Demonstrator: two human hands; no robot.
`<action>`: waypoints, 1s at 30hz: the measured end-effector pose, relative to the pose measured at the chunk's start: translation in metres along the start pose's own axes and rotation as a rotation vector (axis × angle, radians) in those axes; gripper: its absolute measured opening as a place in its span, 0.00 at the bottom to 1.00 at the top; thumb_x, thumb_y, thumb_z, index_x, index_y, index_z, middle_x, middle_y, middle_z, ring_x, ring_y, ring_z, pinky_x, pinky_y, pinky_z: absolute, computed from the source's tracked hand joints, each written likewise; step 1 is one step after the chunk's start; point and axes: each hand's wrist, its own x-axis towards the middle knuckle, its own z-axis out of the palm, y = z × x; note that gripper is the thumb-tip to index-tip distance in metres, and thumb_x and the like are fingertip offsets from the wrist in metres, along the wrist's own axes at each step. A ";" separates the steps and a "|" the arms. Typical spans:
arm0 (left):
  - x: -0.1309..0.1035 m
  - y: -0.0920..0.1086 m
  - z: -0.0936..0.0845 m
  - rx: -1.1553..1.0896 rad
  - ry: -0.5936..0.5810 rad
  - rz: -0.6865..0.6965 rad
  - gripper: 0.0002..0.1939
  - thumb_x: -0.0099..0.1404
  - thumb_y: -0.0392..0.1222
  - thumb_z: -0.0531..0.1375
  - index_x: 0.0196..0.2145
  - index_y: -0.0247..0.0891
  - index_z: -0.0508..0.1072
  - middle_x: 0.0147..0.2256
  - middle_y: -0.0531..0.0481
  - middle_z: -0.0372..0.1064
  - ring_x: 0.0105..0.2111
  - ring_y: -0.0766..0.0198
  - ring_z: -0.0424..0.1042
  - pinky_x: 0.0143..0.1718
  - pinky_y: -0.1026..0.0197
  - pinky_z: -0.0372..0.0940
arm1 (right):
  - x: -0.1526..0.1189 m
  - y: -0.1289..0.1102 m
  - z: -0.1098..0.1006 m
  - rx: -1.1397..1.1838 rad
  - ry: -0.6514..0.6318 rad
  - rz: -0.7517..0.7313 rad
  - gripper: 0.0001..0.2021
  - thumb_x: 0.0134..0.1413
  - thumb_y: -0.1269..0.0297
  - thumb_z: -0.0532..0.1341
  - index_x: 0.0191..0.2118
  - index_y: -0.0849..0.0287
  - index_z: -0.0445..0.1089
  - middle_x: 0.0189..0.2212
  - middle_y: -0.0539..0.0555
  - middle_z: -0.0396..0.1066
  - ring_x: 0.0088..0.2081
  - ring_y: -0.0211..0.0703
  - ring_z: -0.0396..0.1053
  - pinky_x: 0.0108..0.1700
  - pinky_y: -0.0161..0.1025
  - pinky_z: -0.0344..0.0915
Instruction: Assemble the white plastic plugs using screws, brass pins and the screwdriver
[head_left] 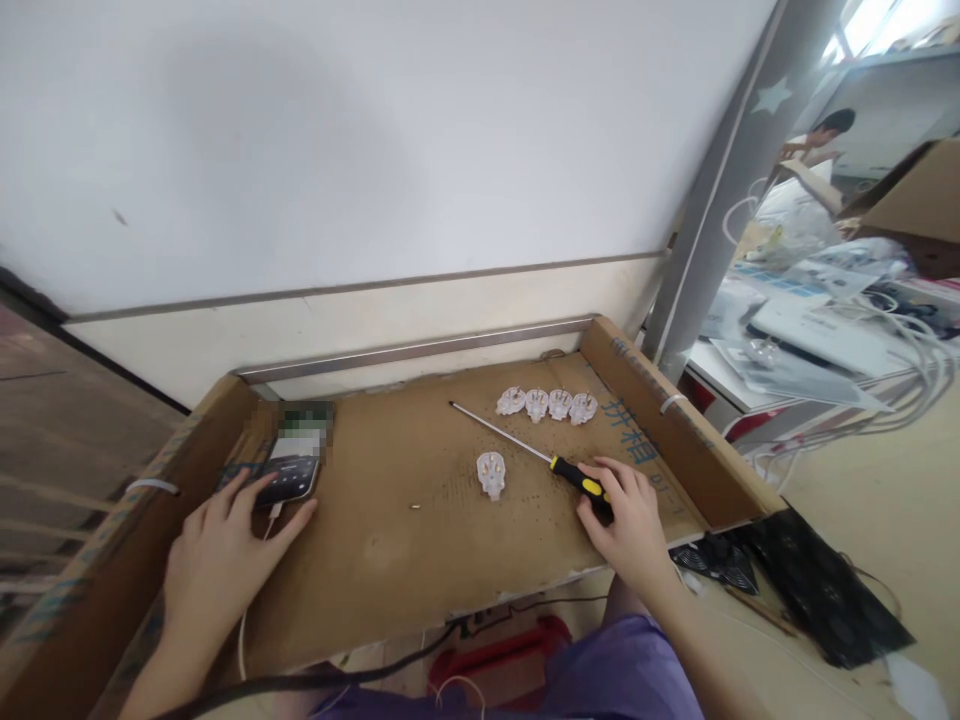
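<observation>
Loosely, the right hand (630, 520) holds the screwdriver (568, 469) by its handle near a lone plug (491, 474); the left hand (217, 560), fingers spread apart, rests by the phone (291, 478).

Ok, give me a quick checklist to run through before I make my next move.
1. Right hand at the screwdriver handle: ok; firmness of grip: cannot tell.
2. Screwdriver tip clear of the plugs: ok, it points off to the left.
3. Left hand free: not ok, its fingers are at the phone.
4. Single clear plug pins up: ok.
5. Row of four plugs together: ok.
6. Small metal piece put away: not ok, it lies on the cardboard.
</observation>
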 end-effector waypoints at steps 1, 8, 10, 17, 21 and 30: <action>-0.003 0.001 -0.001 0.026 -0.010 0.010 0.29 0.61 0.59 0.47 0.49 0.36 0.67 0.54 0.37 0.60 0.50 0.41 0.62 0.45 0.45 0.63 | 0.000 0.000 0.000 0.001 -0.001 -0.001 0.15 0.51 0.65 0.55 0.46 0.54 0.66 0.46 0.54 0.62 0.48 0.45 0.59 0.48 0.44 0.57; 0.001 0.005 -0.004 0.080 0.104 0.013 0.24 0.64 0.56 0.45 0.43 0.40 0.72 0.54 0.41 0.61 0.49 0.45 0.62 0.42 0.47 0.65 | 0.000 -0.001 -0.001 0.003 -0.001 0.002 0.15 0.51 0.64 0.55 0.46 0.54 0.66 0.46 0.54 0.62 0.48 0.46 0.59 0.48 0.45 0.57; 0.004 0.007 -0.004 0.091 0.068 0.030 0.23 0.64 0.55 0.45 0.43 0.41 0.73 0.54 0.42 0.60 0.49 0.45 0.62 0.41 0.47 0.65 | 0.000 -0.001 -0.001 0.003 -0.002 0.003 0.15 0.51 0.64 0.55 0.46 0.54 0.66 0.46 0.55 0.62 0.48 0.46 0.59 0.48 0.45 0.57; 0.005 0.008 -0.003 0.051 0.032 0.051 0.21 0.63 0.53 0.48 0.43 0.41 0.73 0.54 0.40 0.59 0.48 0.40 0.62 0.39 0.43 0.65 | 0.000 0.000 0.000 0.005 0.002 -0.002 0.15 0.51 0.64 0.55 0.46 0.54 0.66 0.46 0.54 0.63 0.48 0.45 0.60 0.49 0.44 0.57; 0.004 0.010 -0.005 -0.024 0.087 0.037 0.25 0.63 0.55 0.48 0.49 0.37 0.67 0.55 0.38 0.58 0.49 0.39 0.62 0.43 0.41 0.62 | -0.001 -0.001 0.000 0.007 0.003 0.001 0.15 0.51 0.65 0.55 0.46 0.53 0.65 0.46 0.53 0.63 0.48 0.44 0.59 0.49 0.43 0.56; 0.011 0.120 -0.008 -0.492 -0.133 0.592 0.29 0.58 0.58 0.55 0.54 0.44 0.61 0.53 0.47 0.63 0.53 0.55 0.61 0.53 0.53 0.56 | 0.022 -0.001 0.001 -0.014 -0.064 0.044 0.14 0.52 0.66 0.54 0.46 0.56 0.65 0.41 0.54 0.66 0.41 0.47 0.60 0.42 0.43 0.55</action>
